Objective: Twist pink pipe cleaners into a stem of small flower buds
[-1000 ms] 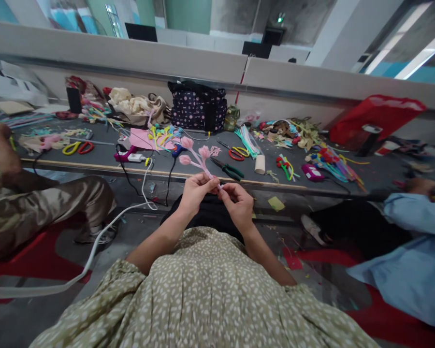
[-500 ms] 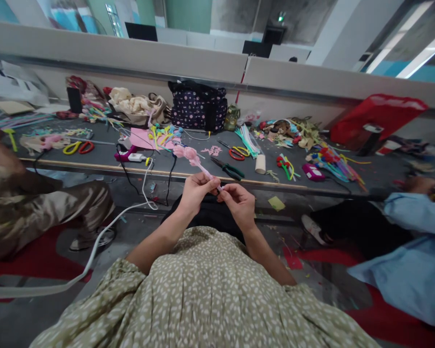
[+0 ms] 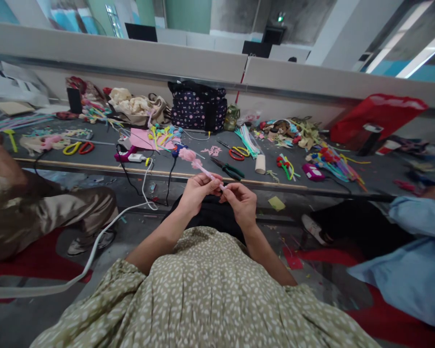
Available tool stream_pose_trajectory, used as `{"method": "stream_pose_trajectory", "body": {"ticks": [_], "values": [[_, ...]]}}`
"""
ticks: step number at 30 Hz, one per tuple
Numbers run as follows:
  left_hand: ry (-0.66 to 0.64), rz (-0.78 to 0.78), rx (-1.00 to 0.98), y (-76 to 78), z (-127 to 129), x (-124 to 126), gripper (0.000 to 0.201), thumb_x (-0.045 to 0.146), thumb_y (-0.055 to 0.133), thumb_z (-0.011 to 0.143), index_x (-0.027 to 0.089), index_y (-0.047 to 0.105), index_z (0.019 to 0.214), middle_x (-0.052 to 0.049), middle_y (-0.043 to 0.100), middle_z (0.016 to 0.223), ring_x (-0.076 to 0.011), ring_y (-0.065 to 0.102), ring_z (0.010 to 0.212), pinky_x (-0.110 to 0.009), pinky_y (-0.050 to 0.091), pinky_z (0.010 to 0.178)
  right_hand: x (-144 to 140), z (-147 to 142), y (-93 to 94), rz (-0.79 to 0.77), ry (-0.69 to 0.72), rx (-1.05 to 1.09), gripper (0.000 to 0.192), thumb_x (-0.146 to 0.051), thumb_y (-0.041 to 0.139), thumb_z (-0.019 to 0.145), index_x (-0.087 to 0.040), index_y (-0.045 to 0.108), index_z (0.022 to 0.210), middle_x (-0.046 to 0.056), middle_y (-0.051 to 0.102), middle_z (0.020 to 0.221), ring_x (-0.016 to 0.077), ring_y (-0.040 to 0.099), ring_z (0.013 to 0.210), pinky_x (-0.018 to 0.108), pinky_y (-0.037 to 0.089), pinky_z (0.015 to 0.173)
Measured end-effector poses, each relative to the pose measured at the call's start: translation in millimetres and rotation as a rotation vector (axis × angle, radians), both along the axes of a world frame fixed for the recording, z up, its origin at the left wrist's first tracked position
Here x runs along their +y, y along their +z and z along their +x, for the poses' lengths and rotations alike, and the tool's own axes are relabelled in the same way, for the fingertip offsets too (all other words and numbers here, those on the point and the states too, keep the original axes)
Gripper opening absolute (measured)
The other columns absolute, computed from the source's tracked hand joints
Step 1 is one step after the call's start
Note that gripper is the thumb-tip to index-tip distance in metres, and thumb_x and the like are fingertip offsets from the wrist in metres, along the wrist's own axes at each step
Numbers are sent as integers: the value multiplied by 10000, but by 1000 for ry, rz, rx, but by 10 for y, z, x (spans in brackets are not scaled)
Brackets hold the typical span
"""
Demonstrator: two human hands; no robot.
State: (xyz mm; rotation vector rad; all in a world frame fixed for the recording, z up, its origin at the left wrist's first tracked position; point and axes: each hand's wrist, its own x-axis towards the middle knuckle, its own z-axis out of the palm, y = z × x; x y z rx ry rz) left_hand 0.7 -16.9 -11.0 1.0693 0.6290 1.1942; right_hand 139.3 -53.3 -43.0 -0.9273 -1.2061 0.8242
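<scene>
Between my hands is a pink fuzzy pipe-cleaner flower [image 3: 188,155] on a pale pink stem, its head pointing up and to the left over the table's front edge. My left hand [image 3: 199,193] pinches the stem between thumb and fingers, partway down. At the stem's lower end, my right hand [image 3: 241,200] has its thumb and fingers closed on it. Just beyond the flower lie pliers [image 3: 228,168] with dark handles, small pink pieces [image 3: 213,150], and scissors [image 3: 239,153] with red and yellow handles. A blue glue gun [image 3: 177,150] is partly behind the flower head.
The dark table [image 3: 203,166] holds a pink sheet [image 3: 139,138] with colourful pipe-cleaner pieces, a dotted bag [image 3: 197,106], a white roll [image 3: 260,164] and a magenta device [image 3: 313,172]. A white cable [image 3: 105,232] hangs at the left. Co-workers sit on both sides.
The flower has turned on its stem, its head now looking more compact and slightly further right. Both hands keep their pinch, with the right shifted slightly. The left co-worker's arm has moved.
</scene>
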Motion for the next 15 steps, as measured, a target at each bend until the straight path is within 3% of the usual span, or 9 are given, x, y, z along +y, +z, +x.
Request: {"method": "stream_pose_trajectory", "body": {"ticks": [3,7,11,15], "values": [[29,53,20,0,-7,2,332,350,826,617,134,712,841,-37,695,711,-118,631,594,-235,525,593,38,8,-4,-102,120,158,198,-380,707,759,-196,652,807,-31,630,620,112,575,517,268,559,527],[83,74,49,-17,-13,17,311,344,833,605,123,706,782,-26,675,634,-107,599,524,-231,504,547,35,9,2,-99,168,178,177,-348,735,740,-201,667,809,-25,649,654,113,593,559,249,559,526],[95,48,54,-21,-8,22,317,348,837,592,115,698,755,-17,660,604,-98,573,490,-225,482,517,13,-6,1,-45,144,126,175,-340,733,745,-201,653,813,-25,654,670,109,594,553,247,555,540],[82,29,33,-42,11,27,286,331,826,609,115,692,740,-10,652,608,-84,555,479,-211,469,502,-16,3,0,70,32,-8,136,-325,694,786,-203,639,815,-18,647,698,110,601,576,240,530,567]]}}
